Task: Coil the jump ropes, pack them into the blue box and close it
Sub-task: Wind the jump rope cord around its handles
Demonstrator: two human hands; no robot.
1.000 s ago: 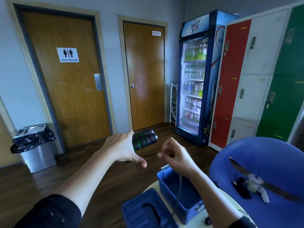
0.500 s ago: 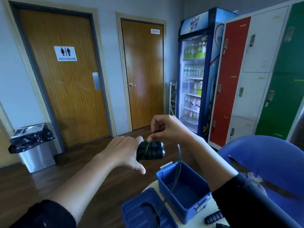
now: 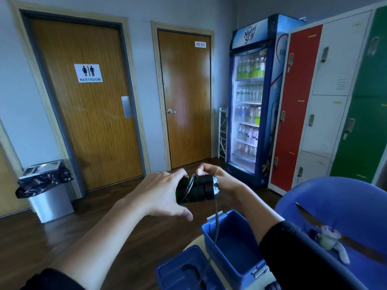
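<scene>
Currently gripping the paired jump rope handles [image 3: 196,190] in left hand [image 3: 161,193]; pinching the cord [image 3: 216,222] at their top with right hand [image 3: 224,181]; slack dangling into the open blue box [image 3: 236,245] below; loosened tension could probably unwind the wrap.

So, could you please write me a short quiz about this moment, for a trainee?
1. True or false: the left hand grips the two rope handles together.
2. The lid of the blue box is: A) on the box B) beside the box C) in a hand.
3. Fill in: the right hand pinches the ____.

Key: 1 true; 2 B; 3 cord.
</scene>
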